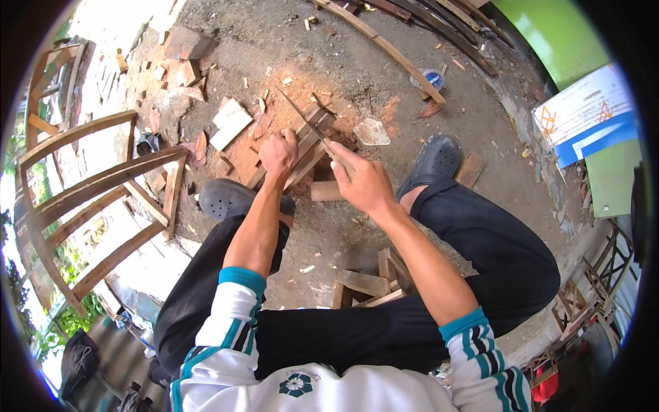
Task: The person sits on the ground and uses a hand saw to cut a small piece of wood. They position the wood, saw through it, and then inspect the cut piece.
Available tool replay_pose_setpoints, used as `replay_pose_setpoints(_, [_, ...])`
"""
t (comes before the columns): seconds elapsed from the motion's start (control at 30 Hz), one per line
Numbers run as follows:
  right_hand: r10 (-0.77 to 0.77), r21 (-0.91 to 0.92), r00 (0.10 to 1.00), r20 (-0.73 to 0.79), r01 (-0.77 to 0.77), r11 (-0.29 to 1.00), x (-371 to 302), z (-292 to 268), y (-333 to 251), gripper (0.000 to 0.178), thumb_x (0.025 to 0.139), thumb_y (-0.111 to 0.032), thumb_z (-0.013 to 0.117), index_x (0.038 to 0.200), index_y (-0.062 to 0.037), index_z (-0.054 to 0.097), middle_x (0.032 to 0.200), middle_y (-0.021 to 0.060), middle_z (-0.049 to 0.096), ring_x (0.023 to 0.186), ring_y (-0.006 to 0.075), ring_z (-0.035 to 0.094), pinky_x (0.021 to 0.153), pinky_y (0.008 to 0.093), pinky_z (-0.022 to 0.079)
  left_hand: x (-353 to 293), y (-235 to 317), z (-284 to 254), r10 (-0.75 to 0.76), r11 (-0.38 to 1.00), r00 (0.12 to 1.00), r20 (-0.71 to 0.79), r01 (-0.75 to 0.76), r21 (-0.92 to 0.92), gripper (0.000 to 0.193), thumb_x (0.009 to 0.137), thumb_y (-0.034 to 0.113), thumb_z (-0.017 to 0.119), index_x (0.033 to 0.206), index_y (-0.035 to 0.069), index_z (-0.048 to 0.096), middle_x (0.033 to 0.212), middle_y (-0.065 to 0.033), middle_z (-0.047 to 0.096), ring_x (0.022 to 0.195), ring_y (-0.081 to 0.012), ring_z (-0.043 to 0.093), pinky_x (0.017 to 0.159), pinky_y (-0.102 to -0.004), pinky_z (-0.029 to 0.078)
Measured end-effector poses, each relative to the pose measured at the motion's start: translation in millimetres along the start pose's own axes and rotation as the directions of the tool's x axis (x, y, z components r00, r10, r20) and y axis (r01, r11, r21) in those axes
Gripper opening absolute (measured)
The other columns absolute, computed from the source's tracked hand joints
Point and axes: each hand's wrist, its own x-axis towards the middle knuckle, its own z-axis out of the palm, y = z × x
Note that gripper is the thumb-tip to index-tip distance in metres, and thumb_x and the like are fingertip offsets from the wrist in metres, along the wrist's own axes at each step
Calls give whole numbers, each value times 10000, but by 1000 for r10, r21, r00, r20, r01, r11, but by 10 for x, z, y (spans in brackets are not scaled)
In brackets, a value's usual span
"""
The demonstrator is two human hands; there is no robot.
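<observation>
My right hand point(365, 182) is closed around the handle of a handsaw point(298, 112). Its thin, dark blade points away and to the left, lying across the far end of some wooden pieces point(307, 162) between my feet. My left hand point(278, 155) is a closed fist at the left side of these pieces, pressing on the wood. Its fingers are curled, and what lies under them is partly hidden. Orange-brown sawdust point(274, 103) is spread on the ground around the far end of the wood.
Curved wooden frames point(103, 134) stand at the left. Offcuts point(189, 72) and a pale flat piece point(232, 124) lie beyond my left foot. A long strip point(384, 47) and dark planks point(453, 34) lie at the back right. Wooden blocks point(364, 282) sit close to my body.
</observation>
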Motion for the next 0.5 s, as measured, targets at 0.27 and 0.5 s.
replay_pose_setpoints(0.27, [-66, 67, 996, -62, 70, 995, -1159, -534, -416, 504, 941, -128, 610, 1442, -120, 551, 1238, 174, 690, 968, 361, 723, 749, 427, 604, -147, -90, -61, -28, 999, 1000, 10, 28, 17, 540, 959, 396, 409, 911, -27, 740, 846, -342, 680, 825, -494, 697, 807, -542, 542])
replay_pose_setpoints(0.5, [61, -19, 998, -14, -62, 998, -317, 95, -236, 453, 978, -204, 579, 1428, -153, 574, 840, 232, 726, 738, 375, 731, 663, 429, 597, -129, -50, -33, 40, 999, 999, 11, -40, -1, 531, 954, 395, 419, 905, -26, 739, 823, -344, 672, 801, -494, 694, 784, -546, 542])
